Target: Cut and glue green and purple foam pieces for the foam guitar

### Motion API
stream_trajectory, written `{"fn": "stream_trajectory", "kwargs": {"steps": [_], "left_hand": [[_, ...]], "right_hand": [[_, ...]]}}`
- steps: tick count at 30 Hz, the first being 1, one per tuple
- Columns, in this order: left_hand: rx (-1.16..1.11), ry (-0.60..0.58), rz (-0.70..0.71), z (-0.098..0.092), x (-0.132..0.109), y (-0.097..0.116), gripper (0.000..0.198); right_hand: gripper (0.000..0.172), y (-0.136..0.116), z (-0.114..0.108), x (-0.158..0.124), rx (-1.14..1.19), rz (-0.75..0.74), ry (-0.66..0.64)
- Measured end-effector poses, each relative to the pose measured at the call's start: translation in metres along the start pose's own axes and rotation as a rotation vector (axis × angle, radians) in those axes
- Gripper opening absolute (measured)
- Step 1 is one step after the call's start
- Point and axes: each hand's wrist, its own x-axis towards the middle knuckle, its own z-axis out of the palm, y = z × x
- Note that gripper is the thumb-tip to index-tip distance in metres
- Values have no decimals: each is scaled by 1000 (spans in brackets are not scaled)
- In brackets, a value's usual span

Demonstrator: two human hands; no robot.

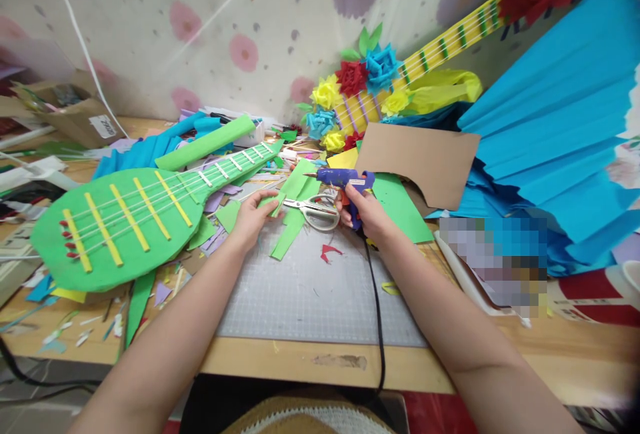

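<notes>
My right hand (364,206) is wrapped round the handle of a blue glue gun (336,177), its nozzle pointing left. The gun's black cord (376,294) runs down over the table's front edge. Between thumb and fingers, my left hand (256,215) pinches a piece of green paper (299,181), close to the nozzle tip. Whether the nozzle touches the paper I cannot tell. Scissors with white-and-grey handles (321,213) lie just under the gun, blades toward my left hand. A green paper strip (287,237) lies below them on the grey cutting mat (300,301).
A green paper lute (120,227) with yellow bars lies at left among paper scraps. Behind stands a yellow one (425,57) with paper flowers. Brown cardboard (415,157), green paper (400,211) and pleated blue paper (560,121) are at right. Red scraps (329,252) lie on the mat.
</notes>
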Motion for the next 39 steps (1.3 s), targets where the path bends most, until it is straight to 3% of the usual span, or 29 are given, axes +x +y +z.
{"fn": "stream_trajectory", "kwargs": {"steps": [4,11,18,24,30,34,39], "left_hand": [[-6,6,-10,0,0,-1,42],[252,52,75,-2,-3,0,49],[259,-78,41,0,-4,0,80],[349,-11,159,-3,1,-8,62],[424,-10,176,-5,3,-10,68],[450,115,300,-6,3,-6,31],[323,241,274,-10,7,-6,39]], "right_hand": [[52,1,-7,4,36,-11,69],[49,0,-8,4,106,-31,99],[49,-3,-9,4,141,-31,145],[48,-2,-11,7,211,-53,194],[47,-3,-12,8,184,-51,214],[49,-5,-13,7,140,-60,232],[51,-6,-11,6,23,-54,244]]}}
